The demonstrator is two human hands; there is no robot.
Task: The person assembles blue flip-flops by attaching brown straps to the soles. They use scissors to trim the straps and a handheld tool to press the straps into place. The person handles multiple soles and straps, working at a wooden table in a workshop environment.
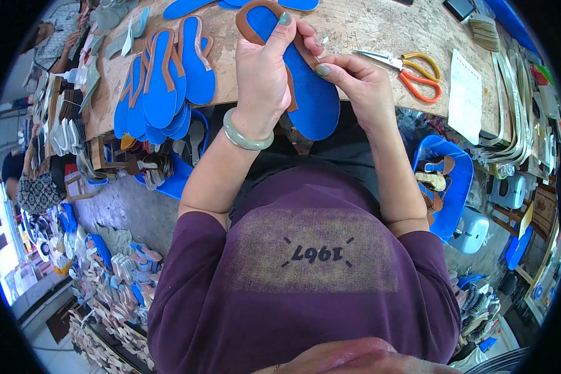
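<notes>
My left hand (263, 78) grips a blue insole (316, 115) over the near edge of the wooden table, its thumb pressed on the upper face. A brown leather strip (248, 25) loops around the insole's far end and runs along its edges. On the right side of the insole, my right hand (360, 80) pinches that strip between thumb and fingers. To the left lies a pile of blue insoles (160, 78), several edged with similar brown strips. Right of my right hand rest scissors (411, 71) with one yellow and one orange handle.
A white paper sheet (465, 93) lies on the table (380, 31) at right, beside bundled long pale strips (511, 106). Below the table stands a blue basket (460, 215) holding shoe parts. Heaped pieces (115, 299) cover the floor at left. Another person's sleeve (53, 47) shows far left.
</notes>
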